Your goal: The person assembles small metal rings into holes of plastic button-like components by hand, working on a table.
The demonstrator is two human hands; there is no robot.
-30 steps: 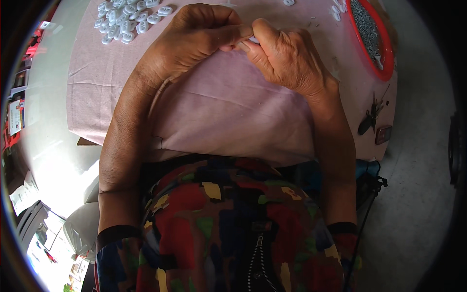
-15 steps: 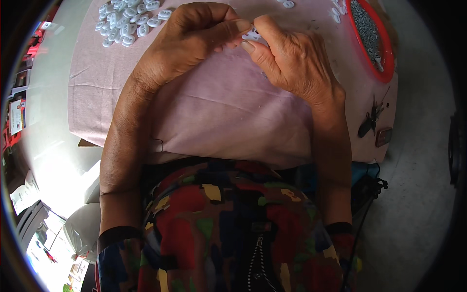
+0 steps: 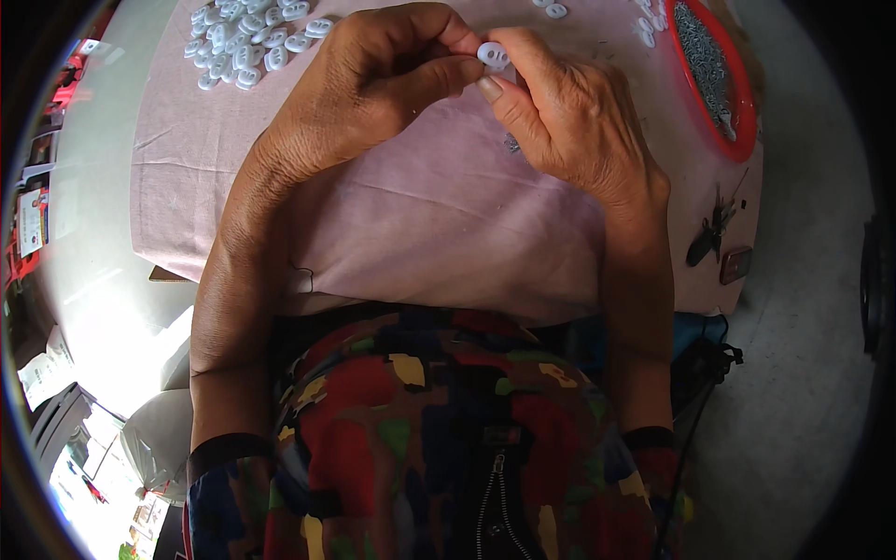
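the small white oval piece (image 3: 493,56), with dark holes in its face, sits at the top of the frame, just right of centre, up between the person's two hands. what i'd worry about is a slip: it's tiny and looks smooth, only the fingertips are on it, and an uneven push from either side could flip it out onto the cloth or turn it out of line. as for how it lies, its left end meets the thumb and forefinger of the left hand (image 3: 378,79), which seem pinched on it; the right hand (image 3: 574,121) has its forefinger bent along the piece's upper right and its thumb tip just under the lower edge, though i can't tell whether those two are truly pressing. the other fingers of both hands are curled or hidden. just below the right thumb, a little cluster of grey bits (image 3: 512,143) rests on the pink cloth (image 3: 429,215). farther out, a heap of similar white pieces (image 3: 245,42) fills the upper left of the frame, a few loose white pieces (image 3: 646,30) lie at upper right, and beside them a red-rimmed tub (image 3: 743,117) holds many small grey metal parts (image 3: 702,70). below that, toward the right edge of the cloth, are a dark bunch, perhaps keys (image 3: 714,231), and a small dark box (image 3: 735,265).
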